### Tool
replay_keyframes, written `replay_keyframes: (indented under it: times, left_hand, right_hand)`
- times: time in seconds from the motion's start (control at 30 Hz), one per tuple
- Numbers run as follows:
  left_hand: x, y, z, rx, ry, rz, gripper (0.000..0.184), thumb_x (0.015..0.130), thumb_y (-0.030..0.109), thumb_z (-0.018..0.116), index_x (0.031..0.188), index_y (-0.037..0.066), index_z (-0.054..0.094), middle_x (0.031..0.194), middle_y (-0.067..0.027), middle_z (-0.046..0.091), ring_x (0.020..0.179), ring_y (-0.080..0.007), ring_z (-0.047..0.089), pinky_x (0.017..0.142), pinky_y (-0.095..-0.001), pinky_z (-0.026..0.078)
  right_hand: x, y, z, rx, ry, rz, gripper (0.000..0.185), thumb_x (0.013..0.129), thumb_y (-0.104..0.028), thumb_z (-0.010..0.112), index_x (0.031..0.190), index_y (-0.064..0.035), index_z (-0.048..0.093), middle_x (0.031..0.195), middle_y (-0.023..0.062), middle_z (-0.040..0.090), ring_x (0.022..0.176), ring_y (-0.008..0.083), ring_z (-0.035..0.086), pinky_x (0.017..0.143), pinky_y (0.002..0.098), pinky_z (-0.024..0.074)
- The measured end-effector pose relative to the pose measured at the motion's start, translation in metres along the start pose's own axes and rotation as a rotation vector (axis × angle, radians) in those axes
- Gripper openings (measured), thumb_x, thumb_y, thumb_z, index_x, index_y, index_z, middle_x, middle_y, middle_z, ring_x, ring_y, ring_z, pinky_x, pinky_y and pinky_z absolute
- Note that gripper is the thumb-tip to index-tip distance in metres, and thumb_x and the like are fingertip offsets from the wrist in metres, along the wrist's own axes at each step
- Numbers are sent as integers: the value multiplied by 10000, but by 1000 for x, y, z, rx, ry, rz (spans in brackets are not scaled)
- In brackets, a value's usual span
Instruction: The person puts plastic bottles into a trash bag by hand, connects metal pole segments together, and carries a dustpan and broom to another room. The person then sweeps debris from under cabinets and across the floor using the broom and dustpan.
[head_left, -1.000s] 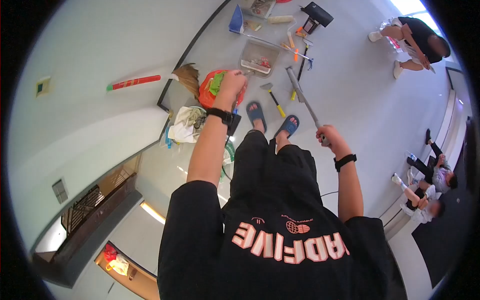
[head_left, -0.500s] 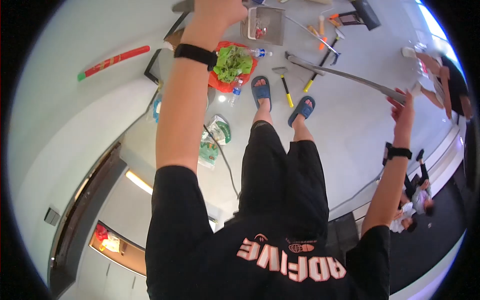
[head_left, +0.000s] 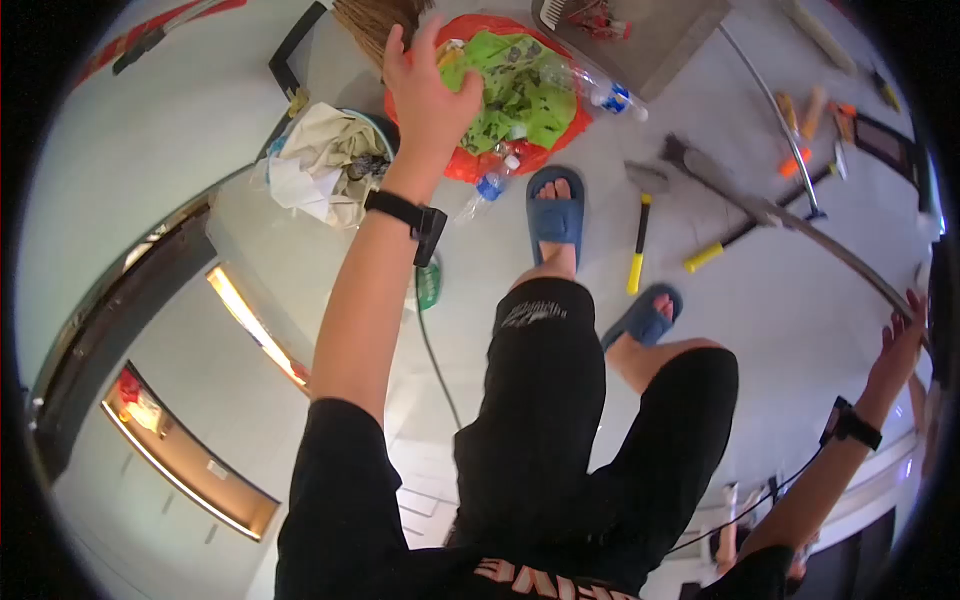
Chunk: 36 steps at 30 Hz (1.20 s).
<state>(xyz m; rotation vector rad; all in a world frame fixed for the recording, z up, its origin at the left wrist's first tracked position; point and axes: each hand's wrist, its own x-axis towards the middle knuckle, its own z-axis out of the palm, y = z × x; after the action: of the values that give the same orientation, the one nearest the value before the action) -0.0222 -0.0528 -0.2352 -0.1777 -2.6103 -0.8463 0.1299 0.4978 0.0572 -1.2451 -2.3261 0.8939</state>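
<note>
A pale, shiny floor (head_left: 750,350) spreads out below a white wall (head_left: 130,140). Across it lies the longest thing, a grey pole (head_left: 840,248), its long axis slanting from the right edge of the view up and left; its dark, flat end points toward the scraper. Above the feet is the red bag (head_left: 470,165) with a green heap (head_left: 525,90) in it, between the grey tub (head_left: 660,65) and the cloth-filled bucket (head_left: 380,128). The left hand (head_left: 430,105) — cut off by the top edge half a second ago — now shows whole at the bag's left side, fingers spread wide and holding nothing; whether it touches the bag I cannot tell. The right hand (head_left: 895,345), lower and farther right than before, has its fingers loosely round the pole's near end. Smallest are the yellow-handled scraper (head_left: 640,235) and a water bottle (head_left: 490,188).
</note>
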Motion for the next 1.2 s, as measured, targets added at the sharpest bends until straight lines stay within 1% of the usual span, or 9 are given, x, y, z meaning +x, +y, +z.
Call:
replay_keyframes:
  times: [0.1, 0.17, 0.23, 0.43, 0.63, 0.8, 0.97, 1.13, 1.2]
  left_hand:
    - [-26, -31, 69, 305, -114, -110, 704, 731, 360, 672, 1366, 166, 437, 1343, -220, 449, 1258, -379, 419, 1018, -464, 371]
    - [-42, -48, 107, -205, -629, -520, 621, 738, 388, 667, 1295, 156, 518, 1245, -175, 543, 1235, -334, 455, 1022, -532, 340]
    - [-63, -12, 111, -61, -800, -456, 545, 740, 393, 657, 1221, 149, 579, 1189, -151, 588, 1203, -286, 493, 1011, -578, 319]
    - [-136, 15, 146, 76, -230, -210, 552, 742, 303, 661, 1251, 124, 548, 1243, -102, 554, 1206, -293, 476, 1067, -549, 237]
    - [-131, 14, 103, -224, 31, -245, 434, 794, 191, 633, 1220, 128, 577, 1205, -86, 575, 1190, -264, 495, 1071, -494, 255]
    - [-159, -7, 111, -390, 53, -309, 257, 839, 113, 584, 1087, 80, 644, 1073, -118, 639, 1039, -307, 586, 962, -423, 415]
    - [-153, -10, 104, -762, 318, -712, 240, 864, 28, 535, 1083, 15, 631, 992, -132, 657, 952, -312, 622, 893, -367, 473]
    - [-159, 14, 79, -425, 153, -339, 441, 831, 104, 604, 1265, 68, 536, 1241, -190, 507, 1127, -340, 513, 946, -398, 430]
    - [-162, 22, 82, -433, 40, -277, 520, 818, 122, 622, 1322, 101, 496, 1296, -211, 450, 1163, -363, 478, 964, -410, 415]
  right_hand:
    - [24, 30, 42, -161, -7, -172, 492, 879, -551, 539, 1184, -176, 629, 1095, -26, 572, 874, 65, 430, 743, 234, 330]
    - [38, 37, 73, -96, -30, -105, 491, 865, -535, 574, 1188, -168, 629, 1046, -33, 558, 879, 79, 425, 715, 235, 323]
    - [53, 45, 103, -31, -35, -154, 492, 857, -527, 593, 1187, -164, 630, 1019, -34, 546, 877, 88, 424, 709, 233, 319]
    - [180, 119, 161, 8, -127, -67, 560, 847, -450, 631, 1299, -151, 491, 1134, -8, 552, 975, 148, 474, 804, 363, 356]
    - [202, 158, 209, 34, -261, -3, 189, 834, -259, 654, 914, -94, 610, 649, -51, 483, 517, 66, 428, 418, 218, 281]
    - [210, 186, 230, 22, -266, 145, 189, 852, -189, 610, 707, -98, 532, 527, -30, 420, 381, 103, 372, 353, 259, 276]
    - [217, 176, 247, 135, -288, 261, 124, 822, -194, 620, 772, -109, 544, 628, -2, 478, 499, 110, 479, 403, 229, 362]
    - [78, 77, 283, -184, -498, -43, 378, 812, -281, 614, 1161, -139, 589, 922, -1, 565, 839, 100, 550, 634, 235, 418]
    - [5, 26, 299, -424, -992, -58, 480, 819, -297, 598, 1279, -181, 526, 1028, -8, 579, 909, 95, 532, 718, 246, 393]
